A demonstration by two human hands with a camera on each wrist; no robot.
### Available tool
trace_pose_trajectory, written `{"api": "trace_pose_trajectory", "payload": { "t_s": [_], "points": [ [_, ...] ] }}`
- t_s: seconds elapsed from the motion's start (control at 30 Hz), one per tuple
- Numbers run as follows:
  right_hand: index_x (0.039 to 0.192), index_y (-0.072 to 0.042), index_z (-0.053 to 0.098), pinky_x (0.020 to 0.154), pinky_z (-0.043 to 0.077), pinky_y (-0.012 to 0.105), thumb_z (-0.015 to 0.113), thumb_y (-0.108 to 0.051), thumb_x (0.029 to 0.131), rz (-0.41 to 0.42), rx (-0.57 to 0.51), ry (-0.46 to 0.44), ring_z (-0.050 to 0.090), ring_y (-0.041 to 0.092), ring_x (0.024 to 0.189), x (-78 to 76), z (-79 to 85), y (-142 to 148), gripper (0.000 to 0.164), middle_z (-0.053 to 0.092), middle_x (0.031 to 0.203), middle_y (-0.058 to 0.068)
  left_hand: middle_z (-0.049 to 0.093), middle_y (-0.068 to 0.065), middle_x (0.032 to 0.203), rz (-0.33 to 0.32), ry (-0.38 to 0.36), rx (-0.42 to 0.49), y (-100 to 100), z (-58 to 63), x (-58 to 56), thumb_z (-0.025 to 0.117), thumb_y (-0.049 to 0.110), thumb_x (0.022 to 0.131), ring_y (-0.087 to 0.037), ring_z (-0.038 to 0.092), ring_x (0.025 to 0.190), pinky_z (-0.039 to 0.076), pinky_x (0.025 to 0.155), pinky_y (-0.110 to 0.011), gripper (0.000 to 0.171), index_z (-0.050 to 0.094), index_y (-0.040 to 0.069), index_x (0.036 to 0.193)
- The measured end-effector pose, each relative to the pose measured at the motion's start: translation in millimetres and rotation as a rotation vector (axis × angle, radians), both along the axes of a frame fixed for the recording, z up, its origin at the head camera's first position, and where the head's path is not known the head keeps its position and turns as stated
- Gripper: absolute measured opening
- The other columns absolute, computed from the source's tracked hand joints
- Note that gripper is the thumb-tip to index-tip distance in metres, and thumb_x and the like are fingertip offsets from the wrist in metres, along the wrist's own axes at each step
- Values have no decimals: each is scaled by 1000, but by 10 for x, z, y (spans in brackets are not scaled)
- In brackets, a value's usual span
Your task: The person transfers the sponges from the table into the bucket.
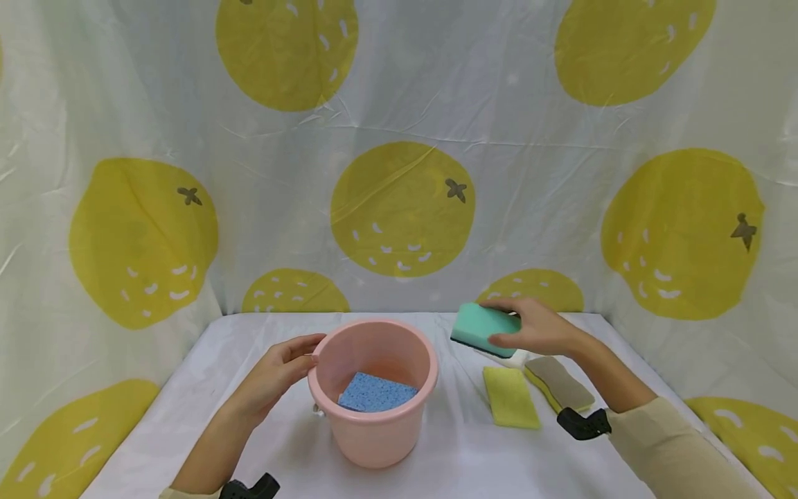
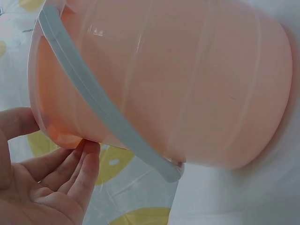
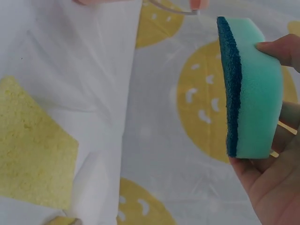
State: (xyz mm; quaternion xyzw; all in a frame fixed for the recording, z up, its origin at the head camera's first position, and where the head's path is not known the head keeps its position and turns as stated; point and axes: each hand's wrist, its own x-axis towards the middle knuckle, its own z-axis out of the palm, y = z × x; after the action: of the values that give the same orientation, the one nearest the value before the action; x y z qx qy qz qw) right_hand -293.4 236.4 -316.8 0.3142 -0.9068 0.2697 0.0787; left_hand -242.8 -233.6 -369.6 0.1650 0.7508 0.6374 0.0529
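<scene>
A pink bucket (image 1: 377,440) stands upright on the white-covered table, with a speckled blue sponge (image 1: 377,393) inside. My left hand (image 1: 283,371) holds the bucket's rim at its left side, thumb and fingers around the edge; the left wrist view shows the grey handle (image 2: 101,105) hanging down the outside. Raised to the right of the bucket, my right hand (image 1: 539,326) grips a teal sponge (image 3: 260,93) by its edges. That sponge's dark blue scouring layer (image 3: 230,89) faces down in the head view. The right fingers are partly hidden behind it.
On the table right of the bucket lie a flat yellow sponge cloth (image 1: 511,398) and a grey-topped yellow sponge (image 1: 561,382). A whitish item, mostly hidden, lies under the right hand. A lemon-print curtain (image 1: 499,229) encloses the back and sides.
</scene>
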Motion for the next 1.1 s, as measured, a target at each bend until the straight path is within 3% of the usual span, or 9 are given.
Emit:
{"api": "trace_pose_trajectory", "payload": {
  "t_s": [0.3, 0.7, 1.1],
  "points": [
    [141, -3, 62, 83, 53, 44, 79, -30, 88, 31, -23, -1, 62, 25, 102, 9, 109, -213, 62, 67, 129, 13, 55, -18, 147, -6, 4, 34, 21, -25, -6, 62, 14, 103, -29, 54, 132, 45, 105, -27, 53, 47, -4, 150],
    [146, -5, 58, 85, 53, 44, 77, -37, 88, 78, -2, -43, 61, 29, 110, -29, 279, -530, 68, 62, 137, 14, 52, -17, 150, 42, -22, 24, 33, 22, 109, 61, 16, 104, -29, 50, 137, 43, 106, -27, 54, 46, -2, 152],
    [147, -7, 57, 88, 52, 44, 75, -37, 90, 176, 28, -32, 61, 25, 112, -134, 392, -859, 67, 62, 139, 11, 49, -19, 152, 34, -22, 70, 53, -38, 131, 59, 18, 105, -29, 46, 140, 43, 105, -26, 56, 43, -4, 153]
  ]
}}
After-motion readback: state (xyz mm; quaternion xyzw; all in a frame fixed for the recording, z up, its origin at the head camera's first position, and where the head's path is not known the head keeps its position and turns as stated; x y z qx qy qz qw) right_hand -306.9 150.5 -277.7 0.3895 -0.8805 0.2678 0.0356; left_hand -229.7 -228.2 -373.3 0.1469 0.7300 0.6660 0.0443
